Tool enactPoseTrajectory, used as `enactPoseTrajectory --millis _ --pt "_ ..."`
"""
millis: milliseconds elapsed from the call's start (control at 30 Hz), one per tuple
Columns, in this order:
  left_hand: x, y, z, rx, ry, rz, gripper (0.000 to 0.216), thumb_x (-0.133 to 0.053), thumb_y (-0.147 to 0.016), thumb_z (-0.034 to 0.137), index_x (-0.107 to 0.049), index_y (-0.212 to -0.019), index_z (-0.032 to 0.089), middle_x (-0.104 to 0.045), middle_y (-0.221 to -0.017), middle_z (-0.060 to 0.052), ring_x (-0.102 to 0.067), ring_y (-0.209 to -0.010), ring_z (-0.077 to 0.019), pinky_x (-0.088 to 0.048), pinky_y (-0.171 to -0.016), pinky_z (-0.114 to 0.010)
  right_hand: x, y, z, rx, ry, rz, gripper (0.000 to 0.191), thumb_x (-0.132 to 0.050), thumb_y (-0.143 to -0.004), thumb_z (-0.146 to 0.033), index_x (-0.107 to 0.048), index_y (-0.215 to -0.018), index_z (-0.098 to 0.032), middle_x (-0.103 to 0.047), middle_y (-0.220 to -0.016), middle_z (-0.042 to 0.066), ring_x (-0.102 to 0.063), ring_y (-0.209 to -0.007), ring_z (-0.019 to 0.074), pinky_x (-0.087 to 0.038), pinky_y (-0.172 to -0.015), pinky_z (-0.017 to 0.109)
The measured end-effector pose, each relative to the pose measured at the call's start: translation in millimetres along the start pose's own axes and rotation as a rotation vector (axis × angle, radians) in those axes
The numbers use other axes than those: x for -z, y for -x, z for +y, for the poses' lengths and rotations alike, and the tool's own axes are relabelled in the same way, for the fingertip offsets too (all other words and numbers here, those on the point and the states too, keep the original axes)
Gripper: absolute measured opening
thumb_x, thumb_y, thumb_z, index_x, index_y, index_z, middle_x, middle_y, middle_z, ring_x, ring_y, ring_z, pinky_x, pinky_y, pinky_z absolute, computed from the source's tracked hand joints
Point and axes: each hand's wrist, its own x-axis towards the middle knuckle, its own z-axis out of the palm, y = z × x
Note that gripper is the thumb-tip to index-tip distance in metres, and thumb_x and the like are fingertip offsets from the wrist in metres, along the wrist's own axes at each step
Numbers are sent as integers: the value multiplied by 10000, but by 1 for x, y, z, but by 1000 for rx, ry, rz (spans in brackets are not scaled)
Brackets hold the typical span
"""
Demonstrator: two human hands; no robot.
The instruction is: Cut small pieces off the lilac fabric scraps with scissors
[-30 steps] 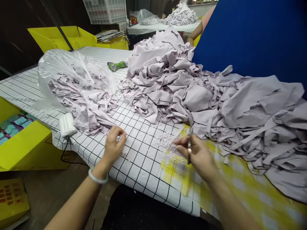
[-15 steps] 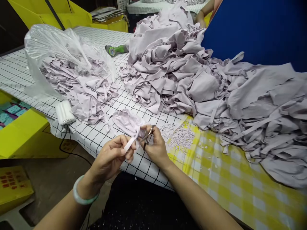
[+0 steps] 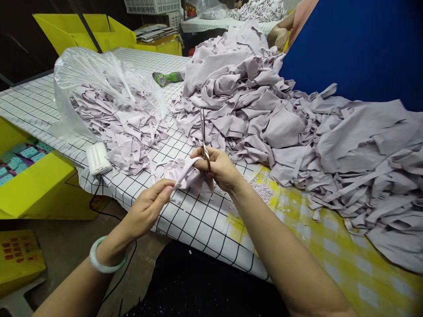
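Left hand [image 3: 147,211]: thumb and forefinger pinched on the strap of a pale lilac fabric piece [image 3: 185,171]; pale bangle [image 3: 102,259] on the wrist. Right hand [image 3: 220,169]: fingers curled round the scissors [image 3: 204,143], blades pointing away, toward the table's far side. Strap rises from the left pinch to the right fingers and touches them; whether these grip it too, cannot tell. Fabric piece sits between the hands, by the near edge of the gridded table [image 3: 194,224], its body bunched below the strap.

Left part of table: clear plastic bag [image 3: 92,66], similar pieces [image 3: 128,127] inside and out at its mouth. White device [image 3: 98,159] just beside them, on the near edge, black cable [image 3: 95,193] hanging off. Green-handled tool [image 3: 168,78] toward the far edge, between bag and heap.

Far side to right end: large lilac heap [image 3: 244,97]. Small clippings [image 3: 262,191] between heap and near edge, partly on a yellow checked cover [image 3: 330,246]. Beyond the heap, another person's hand [image 3: 279,37] beside a blue panel [image 3: 357,48].
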Motion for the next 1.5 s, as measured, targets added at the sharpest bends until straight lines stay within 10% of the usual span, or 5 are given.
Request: enactPoseTrajectory --millis 133,300,433,767,1500 --pt "6 -2 25 -97 17 -151 246 -534 -999 325 -728 -910 202 -544 -762 -42 -508 -709 -175 -469 -664 -298 -13 -10 12 -58 -94 -20 384 -906 -527 -326 -622 -750 -197 -599 -671 -62 -518 -576 87 -413 -544 224" --pt "-7 -16 33 -223 188 59 263 -557 -983 312 -702 -795 199 -555 -1101 -90 -529 -1073 -234 -500 -897 -346 -43 0 58 -140 -247 -25 520 -938 -498 -447 -555 -760 -213 -580 -685 -66 -535 -596 102 -453 -589 242" --pt "-26 -28 21 -115 402 146 283 -594 -941 319 -659 -705 179 -577 -1039 -87 -555 -871 -182 -489 -650 -279 -50 27 77 -155 -265 5 569 -900 -540 -567 -547 -830 -227 -593 -727 -44 -581 -663 143 -489 -674 292" --pt "-77 -15 -9 -112 417 -137 222 -637 -942 346 -758 -788 241 -564 -849 -83 -485 -1126 -260 -486 -824 -354 22 136 28 96 891 142 544 -774 -680 -701 -523 -646 -219 -546 -686 8 -514 -714 200 -399 -719 349" --pt "-105 -24 -13 -220 533 -407 225 -646 -948 359 -720 -783 226 -450 -714 -56 -460 -1080 -269 -426 -849 -382 28 164 24 180 906 186 554 -744 -756 -659 -486 -584 -201 -544 -587 -20 -509 -602 137 -393 -677 297"
